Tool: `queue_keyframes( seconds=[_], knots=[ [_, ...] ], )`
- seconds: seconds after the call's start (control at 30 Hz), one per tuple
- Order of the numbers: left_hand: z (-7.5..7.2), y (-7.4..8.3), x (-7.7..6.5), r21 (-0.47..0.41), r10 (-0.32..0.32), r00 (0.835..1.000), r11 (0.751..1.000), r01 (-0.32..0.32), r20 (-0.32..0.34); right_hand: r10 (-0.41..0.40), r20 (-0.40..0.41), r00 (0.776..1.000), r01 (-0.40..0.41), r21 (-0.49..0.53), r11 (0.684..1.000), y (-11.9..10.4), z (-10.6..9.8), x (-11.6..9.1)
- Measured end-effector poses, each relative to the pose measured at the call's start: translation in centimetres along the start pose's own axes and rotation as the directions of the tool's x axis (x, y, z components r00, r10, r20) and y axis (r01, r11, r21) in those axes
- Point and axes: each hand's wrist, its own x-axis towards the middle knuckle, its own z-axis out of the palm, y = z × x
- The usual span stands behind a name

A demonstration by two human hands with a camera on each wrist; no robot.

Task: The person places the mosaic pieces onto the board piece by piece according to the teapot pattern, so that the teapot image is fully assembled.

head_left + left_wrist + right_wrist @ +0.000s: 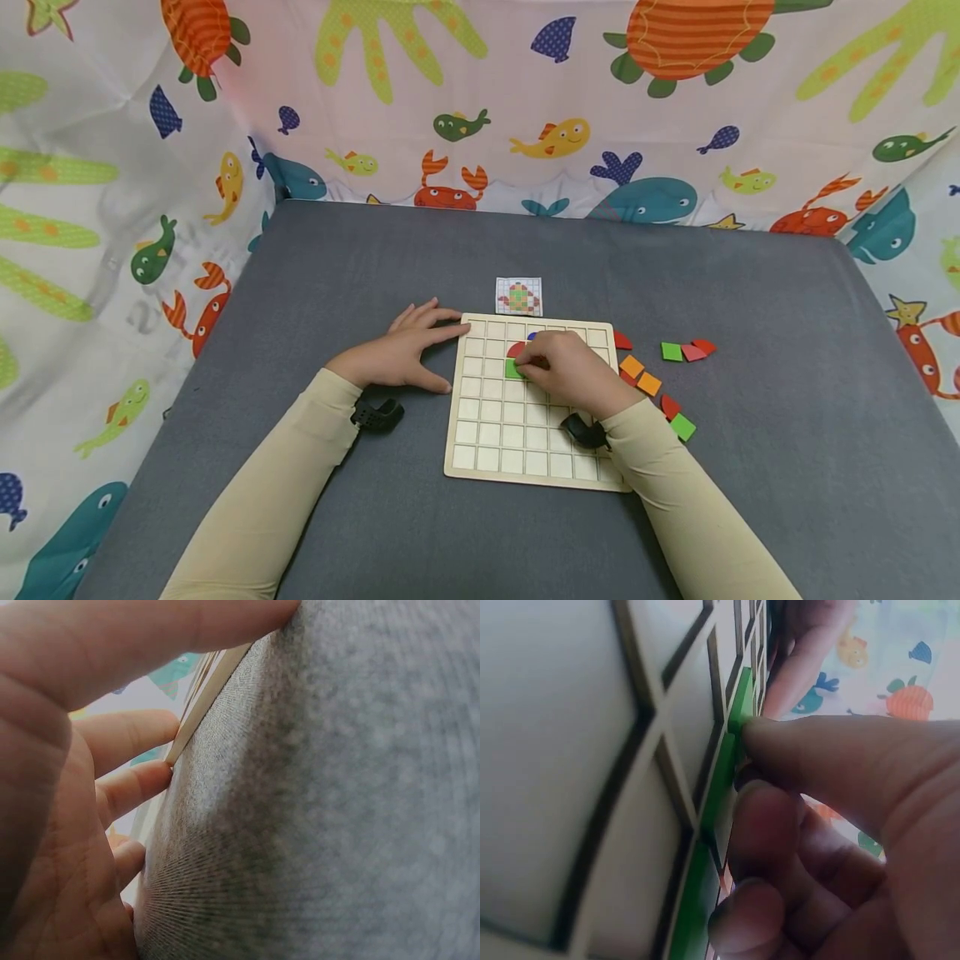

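A wooden grid board (pixel 480 458) lies on the table. My left hand (pixel 408 350) is spread at its left side, fingertips at the upper left corner and thumb near the edge. In the left wrist view, fingers (pixel 135 739) meet the board's pale edge (pixel 217 682). My right hand (pixel 573 371) is over the upper middle of the grid, thumb and forefinger pinching at a green square tile (pixel 513 369). In the right wrist view several green tiles (pixel 718 776) stand in a row by the fingertips. A red rounded piece (pixel 515 350) and part of a blue piece (pixel 532 336) show beyond the hand.
Above the board lies a small printed pattern card (pixel 519 297). Loose pieces lie to the right, among them a green square (pixel 671 352), an orange square (pixel 648 383), a red piece (pixel 703 346) and another green square (pixel 682 427). A sea-animal curtain (pixel 517 158) stands behind the table.
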Motion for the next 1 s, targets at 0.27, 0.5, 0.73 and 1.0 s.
queue_keyframes(
  seconds=[0.27,0.5,0.73,1.0],
  knots=[
    [-0.2,0.2,-0.3,-0.018,-0.003,1.000,1.000,0.003,-0.002,-0.018,0.010,1.000,0.018,-0.017,1.000,0.2,-0.3,0.0],
    [0.0,0.4,-0.5,-0.024,-0.016,1.000,1.000,0.017,0.006,0.064,0.025,0.998,-0.064,0.007,0.998,1.7,-1.8,-1.0],
    [-0.1,0.3,-0.4,-0.019,-0.002,1.000,1.000,0.002,0.002,0.204,0.025,0.979,-0.205,0.029,0.978,3.8,-4.7,-2.2],
    [-0.2,0.4,-0.4,-0.016,0.009,1.000,1.000,-0.010,-0.006,0.335,0.060,0.940,-0.337,0.026,0.941,5.6,-8.4,-4.3]
  ],
)
